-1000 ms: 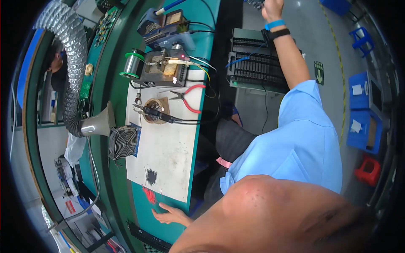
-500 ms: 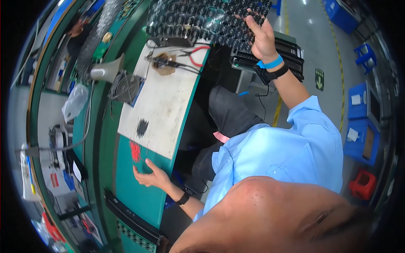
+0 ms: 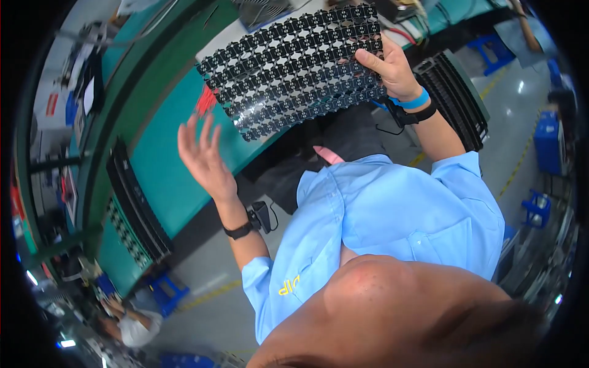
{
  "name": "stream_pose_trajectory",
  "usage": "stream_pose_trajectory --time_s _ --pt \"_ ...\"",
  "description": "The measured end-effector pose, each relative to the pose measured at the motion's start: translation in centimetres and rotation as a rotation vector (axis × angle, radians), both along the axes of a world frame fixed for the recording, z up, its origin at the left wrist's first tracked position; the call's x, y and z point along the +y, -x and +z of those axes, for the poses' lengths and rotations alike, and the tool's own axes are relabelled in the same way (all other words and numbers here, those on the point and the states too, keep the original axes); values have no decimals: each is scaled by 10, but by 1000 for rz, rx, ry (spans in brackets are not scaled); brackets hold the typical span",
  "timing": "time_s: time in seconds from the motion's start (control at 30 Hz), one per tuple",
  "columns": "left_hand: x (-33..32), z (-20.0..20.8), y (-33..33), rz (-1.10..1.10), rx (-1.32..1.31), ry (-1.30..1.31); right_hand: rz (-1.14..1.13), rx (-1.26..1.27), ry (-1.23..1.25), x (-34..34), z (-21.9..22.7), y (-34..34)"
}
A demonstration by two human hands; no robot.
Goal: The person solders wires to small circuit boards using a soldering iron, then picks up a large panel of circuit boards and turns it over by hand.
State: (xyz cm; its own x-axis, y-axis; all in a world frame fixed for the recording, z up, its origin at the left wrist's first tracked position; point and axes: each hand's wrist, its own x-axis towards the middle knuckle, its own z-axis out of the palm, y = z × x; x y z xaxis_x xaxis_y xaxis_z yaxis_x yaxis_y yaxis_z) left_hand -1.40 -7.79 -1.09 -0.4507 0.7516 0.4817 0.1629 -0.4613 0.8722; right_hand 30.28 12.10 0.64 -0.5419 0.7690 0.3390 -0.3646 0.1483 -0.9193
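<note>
My right hand (image 3: 399,70) is closed on the right edge of a black panel of small circuit boards (image 3: 294,70), its thumb lying on the upper face and its fingers mostly hidden underneath. Rows of small repeating shapes with gaps between them make up the panel, which hangs tilted over the bench edge. Holding nothing, my left hand (image 3: 207,159) is raised with fingers spread, just left of the panel's lower left corner and apart from it. Beyond those fingertips, a bundle of red wires (image 3: 207,101) lies on the green bench top (image 3: 178,135).
Black slotted racks stand at the left end of the bench (image 3: 138,199) and to my right (image 3: 451,92). A fan (image 3: 264,9) sits at the back. Red-handled pliers (image 3: 402,34) lie partly hidden behind the panel. Other people (image 3: 138,325) are farther off, near blue stools (image 3: 165,294).
My right hand has brought the panel down and leftward, over the bench edge. My left hand has risen off the bench area near the red wires, fingers spreading. The view has turned.
</note>
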Motion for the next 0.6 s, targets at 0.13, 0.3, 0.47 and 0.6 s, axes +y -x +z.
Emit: stream_pose_trajectory --time_s 0.13,0.3,0.47,0.6 --pt "-7 3 6 -240 -449 156 153 -33 77 -9 -9 27" --pt "-17 -4 -8 -299 -700 268 199 -114 107 -11 -18 47" --pt "-25 -5 -13 -253 -786 313 197 -182 134 -8 -26 53" --pt "-25 -13 -14 -200 -804 342 227 -207 166 -3 -28 55"
